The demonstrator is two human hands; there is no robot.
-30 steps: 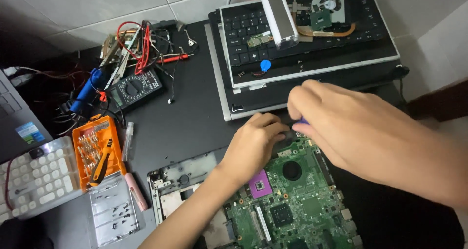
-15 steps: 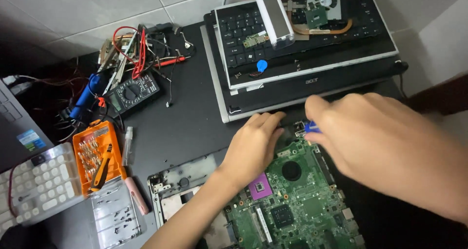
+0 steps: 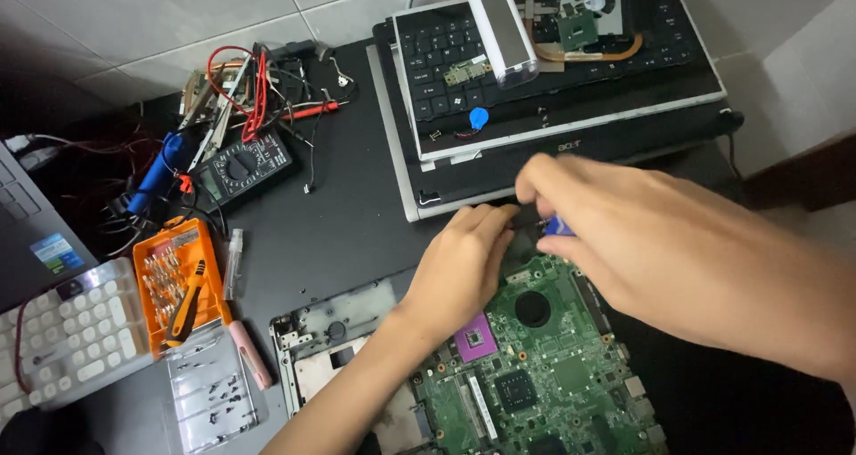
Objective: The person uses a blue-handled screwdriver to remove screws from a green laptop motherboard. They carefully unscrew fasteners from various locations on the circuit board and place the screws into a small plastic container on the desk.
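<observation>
Our left hand (image 3: 459, 272) presses closed fingers on the green motherboard (image 3: 535, 366); our right hand (image 3: 642, 232) pinches a blue-tipped tool (image 3: 557, 228); stacked laptop parts (image 3: 553, 81) crowd behind on the black mat (image 3: 330, 223)

Even overhead light, soft shadows, right hand (image 3: 642, 241) slightly motion-blurred

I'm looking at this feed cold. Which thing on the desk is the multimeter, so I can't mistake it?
Start at the black mat and go to its far left corner, where a tangle of red and black leads lies. The multimeter sits just in front of them, beyond the orange screwdriver-bit case. It is the flat black box with a round dial in its middle.
</observation>
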